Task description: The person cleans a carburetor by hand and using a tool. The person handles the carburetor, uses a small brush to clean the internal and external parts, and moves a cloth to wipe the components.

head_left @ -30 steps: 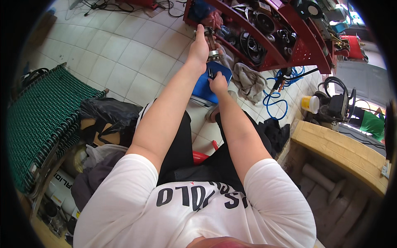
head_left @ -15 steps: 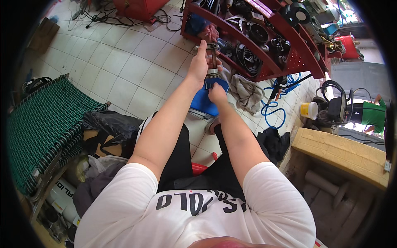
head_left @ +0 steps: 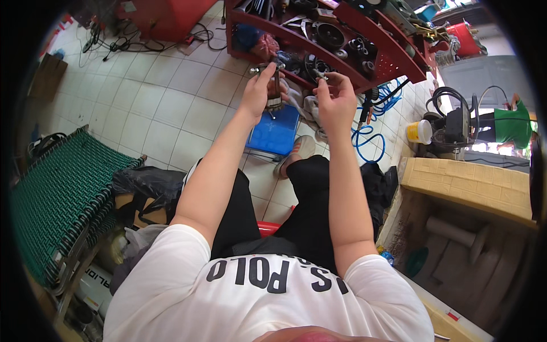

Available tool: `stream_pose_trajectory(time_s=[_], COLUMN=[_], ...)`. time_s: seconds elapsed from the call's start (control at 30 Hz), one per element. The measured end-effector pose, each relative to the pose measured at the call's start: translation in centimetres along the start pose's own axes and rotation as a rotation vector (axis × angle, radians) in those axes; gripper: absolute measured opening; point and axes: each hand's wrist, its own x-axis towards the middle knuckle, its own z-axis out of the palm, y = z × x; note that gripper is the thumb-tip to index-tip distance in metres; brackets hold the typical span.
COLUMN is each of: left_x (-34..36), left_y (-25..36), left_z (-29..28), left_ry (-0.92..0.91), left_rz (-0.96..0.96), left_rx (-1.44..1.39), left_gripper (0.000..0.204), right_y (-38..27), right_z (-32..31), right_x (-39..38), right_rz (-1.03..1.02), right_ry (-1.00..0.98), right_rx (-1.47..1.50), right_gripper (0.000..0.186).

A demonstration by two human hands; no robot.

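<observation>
My left hand is wrapped round a metal mechanical part with a framed body and bolt-like ends. Its exact kind is hard to make out, as my fingers cover part of it. Off to the right, my right hand is raised with thumb and fingers pinched on a small metal piece, too small to name. Below both hands is a low stool with a blue top, standing in front of my feet.
Ahead stands a red metal rack full of loose metal parts. A grey rag and a coiled blue hose lie to its front and right. A green woven cot is at left, a yellow-topped block at right. Someone in green is far right.
My right hand has lifted away from the blue stool top and moved up and right, holding the small metal piece. My left hand still grips the metal part.
</observation>
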Motion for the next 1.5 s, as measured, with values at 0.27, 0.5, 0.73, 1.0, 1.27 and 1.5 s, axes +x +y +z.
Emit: stream_pose_trajectory(time_s=[0.27, 0.5, 0.73, 1.0, 1.27, 1.5], left_x=[-0.4, -0.8, -0.9, -1.3, -0.9, -0.8], left_y=[-1.8, -2.9, -2.8, -2.2, -2.8, -3.5], left_z=[0.9, 2.0, 1.9, 2.1, 1.5, 1.3], left_ry=[-0.091, -0.086, -0.039, -0.051, -0.112, -0.07], left_rz=[0.035, 0.085, 0.175, 0.19, 0.293, 0.4], left_rx=[0.196, 0.236, 0.263, 0.254, 0.377, 0.485], left_gripper=[0.052, 0.051, 0.05, 0.04, 0.033, 0.035], right_y=[0.5, -1.0, -0.7, -1.2, 0.9, -0.2], right_z=[-0.7, -1.3, -1.0, -1.2, -1.1, -1.7], right_x=[-3.3, -3.2, -3.2, -3.2, -2.9, -2.8], right_rz=[-0.036, -0.073, -0.143, -0.115, 0.12, 0.133], right_ry=[-0.077, -0.108, -0.191, -0.198, -0.198, -0.191], right_rx=[0.147, 0.099, 0.037, 0.028, 0.298, 0.115], right_gripper=[0.024, 0.021, 0.022, 0.021, 0.022, 0.017])
